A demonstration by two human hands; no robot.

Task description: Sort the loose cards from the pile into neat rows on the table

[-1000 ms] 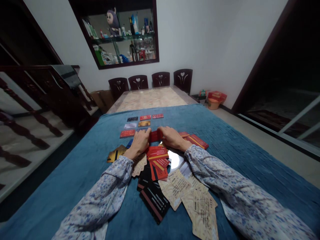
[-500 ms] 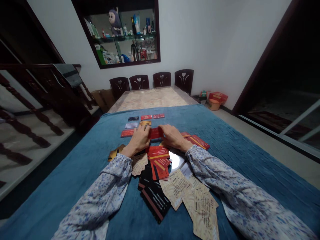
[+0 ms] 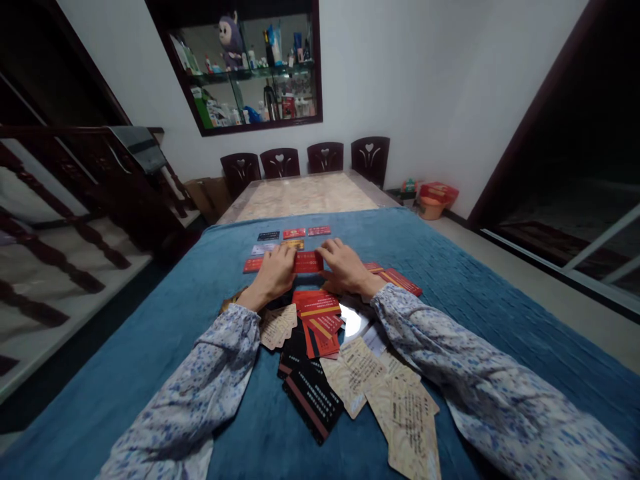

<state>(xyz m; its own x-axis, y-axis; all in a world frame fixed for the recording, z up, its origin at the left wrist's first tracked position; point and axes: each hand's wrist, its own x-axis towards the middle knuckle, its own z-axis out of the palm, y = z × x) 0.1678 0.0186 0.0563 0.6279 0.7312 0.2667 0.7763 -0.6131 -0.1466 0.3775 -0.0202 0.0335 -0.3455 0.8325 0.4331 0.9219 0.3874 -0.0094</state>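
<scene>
A red card (image 3: 309,262), perhaps a small stack, is held upright by its two short ends. My left hand (image 3: 276,270) grips its left end and my right hand (image 3: 344,265) its right end, both with fingers closed. Just beyond stand rows of cards lying flat: a black card (image 3: 269,236), a red card (image 3: 294,233), a white card (image 3: 263,249) and a gold card (image 3: 293,245). Below my hands spreads a pile of red cards (image 3: 320,307), black cards (image 3: 315,400) and beige cards (image 3: 410,413). My left wrist hides part of some brown-gold cards.
A blue cloth (image 3: 165,333) covers the near part of the table (image 3: 310,193). More red cards (image 3: 400,281) lie to the right of my right hand. Dark chairs (image 3: 280,163) stand at the far end, below a wall cabinet (image 3: 255,73).
The red card has been tilted up, so its printed face now shows more clearly. Both hands have shifted slightly with it; the loose cards lie as before.
</scene>
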